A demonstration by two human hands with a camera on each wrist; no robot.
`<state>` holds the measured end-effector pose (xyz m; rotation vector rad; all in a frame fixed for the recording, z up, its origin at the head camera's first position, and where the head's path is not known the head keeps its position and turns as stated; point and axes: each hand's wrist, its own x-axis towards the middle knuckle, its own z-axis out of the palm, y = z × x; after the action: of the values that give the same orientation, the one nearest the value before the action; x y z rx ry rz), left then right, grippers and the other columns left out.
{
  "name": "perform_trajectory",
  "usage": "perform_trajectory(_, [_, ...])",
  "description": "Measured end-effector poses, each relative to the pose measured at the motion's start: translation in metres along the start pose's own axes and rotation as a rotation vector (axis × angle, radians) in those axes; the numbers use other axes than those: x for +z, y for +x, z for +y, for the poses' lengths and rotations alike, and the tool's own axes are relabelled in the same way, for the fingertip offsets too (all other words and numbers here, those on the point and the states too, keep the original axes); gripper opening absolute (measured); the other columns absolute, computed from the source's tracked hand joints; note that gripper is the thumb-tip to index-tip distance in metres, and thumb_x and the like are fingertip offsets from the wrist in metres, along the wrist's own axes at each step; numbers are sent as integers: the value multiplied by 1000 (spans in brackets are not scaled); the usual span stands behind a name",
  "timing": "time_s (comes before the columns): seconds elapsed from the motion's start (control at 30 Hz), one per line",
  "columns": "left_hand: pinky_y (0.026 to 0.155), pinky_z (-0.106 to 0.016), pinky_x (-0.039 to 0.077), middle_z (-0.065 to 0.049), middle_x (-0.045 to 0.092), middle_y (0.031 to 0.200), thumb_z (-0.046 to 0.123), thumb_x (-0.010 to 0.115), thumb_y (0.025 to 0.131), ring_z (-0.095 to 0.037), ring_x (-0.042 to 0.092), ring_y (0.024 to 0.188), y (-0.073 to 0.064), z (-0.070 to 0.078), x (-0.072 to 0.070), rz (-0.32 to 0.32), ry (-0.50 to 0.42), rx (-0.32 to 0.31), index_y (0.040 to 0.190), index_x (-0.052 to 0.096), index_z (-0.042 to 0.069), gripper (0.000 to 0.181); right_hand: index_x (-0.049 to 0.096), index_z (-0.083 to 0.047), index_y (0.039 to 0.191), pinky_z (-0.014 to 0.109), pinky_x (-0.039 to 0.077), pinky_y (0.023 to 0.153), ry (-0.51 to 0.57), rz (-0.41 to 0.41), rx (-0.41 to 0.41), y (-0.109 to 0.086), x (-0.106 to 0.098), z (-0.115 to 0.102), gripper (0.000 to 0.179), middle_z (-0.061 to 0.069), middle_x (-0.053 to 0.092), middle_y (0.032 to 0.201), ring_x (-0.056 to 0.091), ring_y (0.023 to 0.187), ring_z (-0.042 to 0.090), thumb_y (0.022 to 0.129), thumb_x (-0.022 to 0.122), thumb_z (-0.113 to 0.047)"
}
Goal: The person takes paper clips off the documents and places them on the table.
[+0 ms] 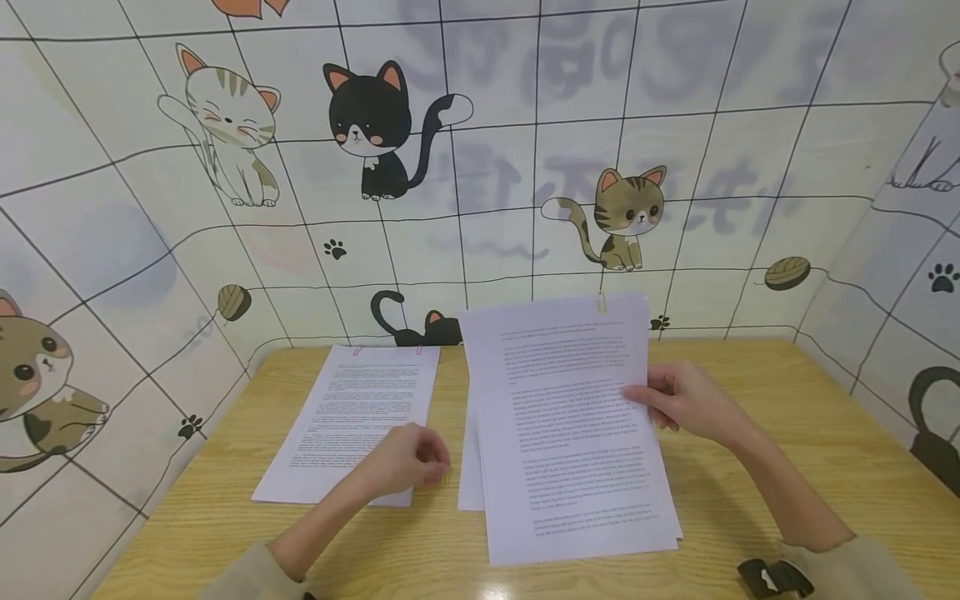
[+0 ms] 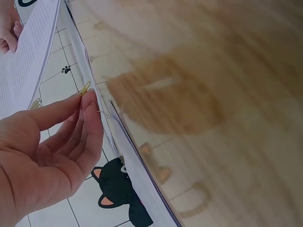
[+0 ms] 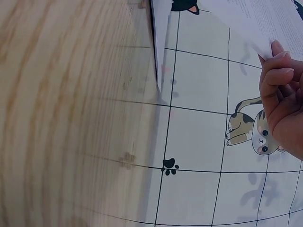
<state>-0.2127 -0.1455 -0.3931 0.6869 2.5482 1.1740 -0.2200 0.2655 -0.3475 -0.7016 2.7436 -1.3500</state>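
Note:
My right hand (image 1: pixel 686 400) pinches a sheaf of printed sheets (image 1: pixel 570 433) by its right edge, tilted up over the table. A yellow paper clip (image 1: pixel 602 303) sits on the sheaf's top edge, toward the right. Between thumb and fingertips, my left hand (image 1: pixel 405 458) pinches another yellow paper clip (image 2: pixel 85 88), clearest in the left wrist view. That hand is between the sheaf and a second printed stack (image 1: pixel 352 417) lying on the left. The right wrist view shows the right fingers (image 3: pixel 279 75) curled at the paper's edge.
Two red paper clips, a left one (image 1: pixel 357 351) and a right one (image 1: pixel 419 350), hold the left stack's top edge. More white paper (image 1: pixel 470 475) lies partly hidden behind the raised sheaf. A cat-printed cloth (image 1: pixel 495 167) surrounds the wooden table (image 1: pixel 405 550) at the back and sides.

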Motion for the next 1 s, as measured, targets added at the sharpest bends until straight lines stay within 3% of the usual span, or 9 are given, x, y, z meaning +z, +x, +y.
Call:
perform_trajectory(0.3, [58,-25,51,-2,65,69,-2,72,86,-15,63,62,-4,5,1,-62,-3,-62,81,68,3,8,70,2,100,23,32,41,12,1,-11,-1,-1,0,14,-2,55,56,43,45,7,99,64,-10])
perform_trajectory(0.5, [57,-25,50,-2,65,68,-2,72,85,-15,61,62,-3,4,2,-63,4,-51,82,68,2,7,70,1,101,22,32,41,8,-3,-10,-1,-2,-1,14,-2,54,56,42,45,7,99,65,-12])
perform_trajectory(0.8, [59,-26,48,-2,65,70,1,74,85,-17,61,64,-3,3,1,-47,17,-49,84,68,5,7,70,1,101,22,30,41,7,-2,-9,-1,-1,0,14,-2,52,55,42,45,7,99,66,-12])
perform_trajectory(1.0, [62,-27,50,-2,67,75,4,74,87,-17,62,67,-4,1,-5,-2,16,-18,88,70,5,4,71,1,101,21,30,41,6,1,-10,0,1,1,14,-3,52,55,42,44,7,99,66,-12])
